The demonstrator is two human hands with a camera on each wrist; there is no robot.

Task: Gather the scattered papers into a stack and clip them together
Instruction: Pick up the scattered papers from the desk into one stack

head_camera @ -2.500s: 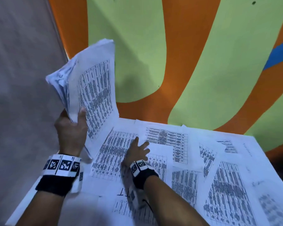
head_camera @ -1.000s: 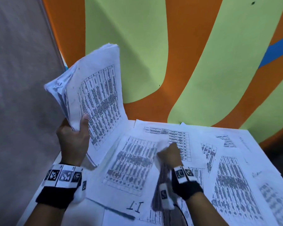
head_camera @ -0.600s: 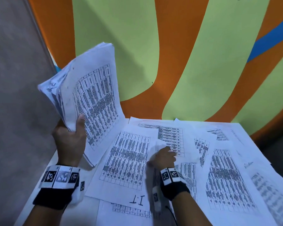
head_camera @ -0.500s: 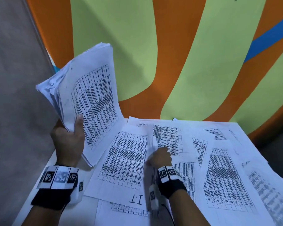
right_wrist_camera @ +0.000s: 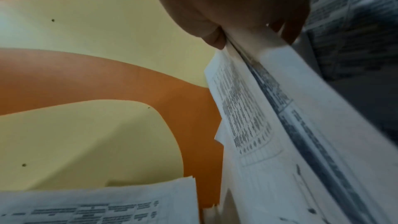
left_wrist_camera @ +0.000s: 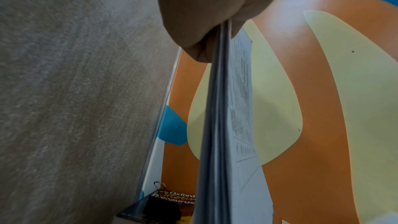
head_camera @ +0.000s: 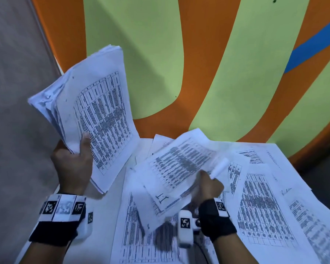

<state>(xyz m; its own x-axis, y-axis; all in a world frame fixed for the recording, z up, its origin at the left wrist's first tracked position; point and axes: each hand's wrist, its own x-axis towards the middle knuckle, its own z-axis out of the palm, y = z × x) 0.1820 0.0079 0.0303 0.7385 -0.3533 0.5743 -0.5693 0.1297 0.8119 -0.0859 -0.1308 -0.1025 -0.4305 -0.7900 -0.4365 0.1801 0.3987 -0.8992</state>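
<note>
My left hand grips a thick stack of printed papers upright above the table's left edge, thumb across the front sheet. From the left wrist view the same stack shows edge-on under the palm. My right hand pinches a few loose sheets lifted off the table and tilted toward the left; the right wrist view has those sheets held between thumb and fingers. More printed sheets lie scattered flat on the white table. A black binder clip lies on a book below the stack.
An orange and green painted wall with a blue stripe rises right behind the table. A grey wall closes the left side. An Oxford thesaurus book lies beneath the clip at the table's far left corner.
My right hand went from pressing sheets flat on the table to pinching a few and lifting them up toward the left stack. The left hand keeps holding its stack upright.
</note>
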